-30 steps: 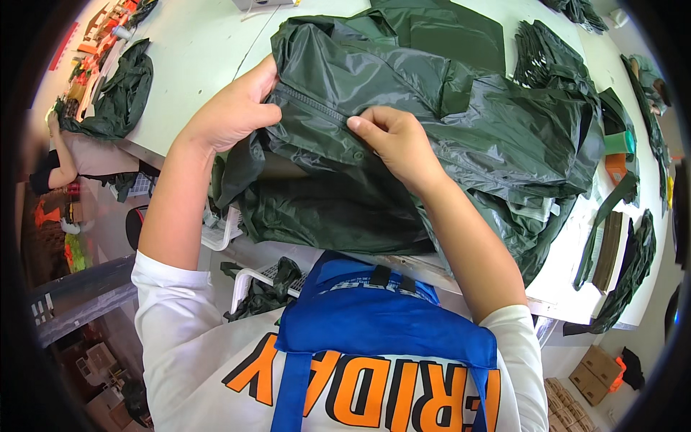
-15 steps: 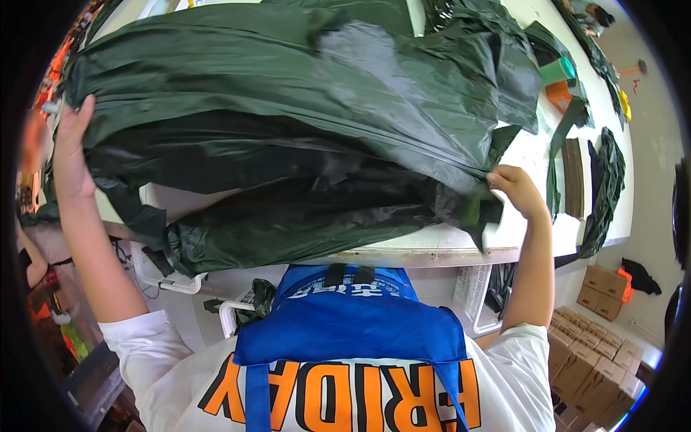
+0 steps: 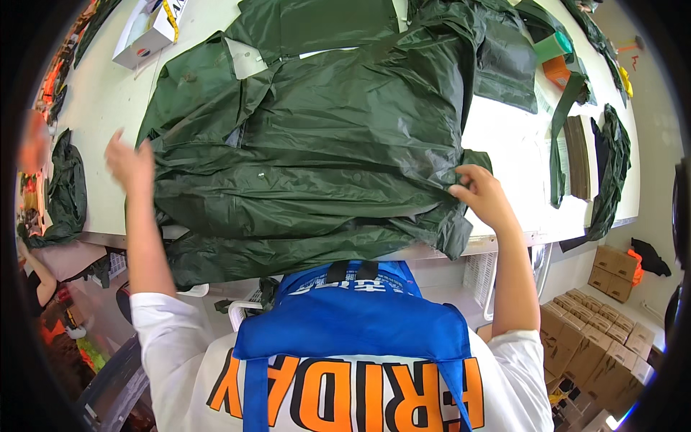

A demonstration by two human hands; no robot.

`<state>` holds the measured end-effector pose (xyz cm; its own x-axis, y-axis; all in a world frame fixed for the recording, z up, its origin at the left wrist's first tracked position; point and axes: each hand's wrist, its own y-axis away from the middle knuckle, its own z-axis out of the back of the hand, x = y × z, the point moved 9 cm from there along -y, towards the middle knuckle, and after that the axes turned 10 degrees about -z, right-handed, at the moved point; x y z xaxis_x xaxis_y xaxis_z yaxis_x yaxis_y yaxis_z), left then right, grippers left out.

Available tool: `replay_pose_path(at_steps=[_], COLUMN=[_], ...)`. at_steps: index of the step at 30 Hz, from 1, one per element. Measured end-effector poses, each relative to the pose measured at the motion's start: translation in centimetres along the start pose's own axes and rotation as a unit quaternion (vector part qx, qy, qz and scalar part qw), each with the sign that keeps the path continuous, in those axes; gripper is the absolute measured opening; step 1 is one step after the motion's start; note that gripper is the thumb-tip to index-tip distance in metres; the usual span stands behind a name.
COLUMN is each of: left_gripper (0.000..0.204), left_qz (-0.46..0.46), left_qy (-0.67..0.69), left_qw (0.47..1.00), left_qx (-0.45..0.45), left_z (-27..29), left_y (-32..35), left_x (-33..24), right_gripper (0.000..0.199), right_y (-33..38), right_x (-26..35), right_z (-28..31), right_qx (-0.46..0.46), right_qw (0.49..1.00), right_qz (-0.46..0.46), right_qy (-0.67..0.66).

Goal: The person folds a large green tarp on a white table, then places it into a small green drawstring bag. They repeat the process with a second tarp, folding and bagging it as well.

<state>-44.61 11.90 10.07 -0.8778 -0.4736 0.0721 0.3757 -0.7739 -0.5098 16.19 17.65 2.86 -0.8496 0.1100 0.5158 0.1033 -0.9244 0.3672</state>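
Note:
A dark green, shiny raincoat-like garment (image 3: pixel 324 158) lies wrinkled across the near part of the white table (image 3: pixel 108 93), its lower part hanging over the front edge. Small round dots like snaps show along a strip across its middle. My left hand (image 3: pixel 131 164) is just off the garment's left edge, slightly blurred, its fingers apart and nothing in them. At the right edge, my right hand (image 3: pixel 484 194) rests against the fabric, thumb and forefinger bent but apart. The garment's underside is hidden.
A white box (image 3: pixel 147 36) with a yellow tape measure stands at the back left. On the right are a green roll (image 3: pixel 553 47), a stack of flat sheets (image 3: pixel 577 158) and more dark green fabric (image 3: pixel 610 173). Cardboard boxes (image 3: pixel 590 353) stand on the floor at right.
The garment, held up and spread between both hands before, now lies lower and flatter on the table. My left hand has let go and moved right and nearer; my right hand has loosened its pinch.

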Motion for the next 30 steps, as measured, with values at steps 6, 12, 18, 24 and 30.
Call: replay_pose_path(at_steps=[6,12,18,24,30], left_gripper=[0.036,0.013,0.008,0.007,0.017], left_qz=[-0.399,-0.316,-0.291,-0.297,-0.32], left_qy=[0.439,0.44,0.398,0.392,0.376], left_qw=[0.733,0.745,0.728,0.734,0.746], left_qx=[0.331,0.39,0.476,0.469,0.447], left_z=[1.6,-4.0,-7.5,-8.4,-6.4], left_y=[14.2,18.1,19.5,19.4,18.9], left_x=[-33.0,-35.1,-35.8,-36.6,-34.8], right_gripper=[0.027,0.011,0.007,0.015,0.012], right_y=[-2.8,-4.2,-5.8,-6.8,-6.7], right_x=[-4.8,-6.7,-6.8,-8.2,-7.1], right_z=[-4.9,-6.4,-7.2,-7.1,-5.8], right_qx=[0.131,0.145,0.154,0.137,0.123], right_qw=[0.989,0.979,0.978,0.975,0.981], right_qz=[-0.073,-0.103,-0.137,-0.176,-0.149], right_qy=[-0.007,-0.098,-0.02,-0.003,-0.019])
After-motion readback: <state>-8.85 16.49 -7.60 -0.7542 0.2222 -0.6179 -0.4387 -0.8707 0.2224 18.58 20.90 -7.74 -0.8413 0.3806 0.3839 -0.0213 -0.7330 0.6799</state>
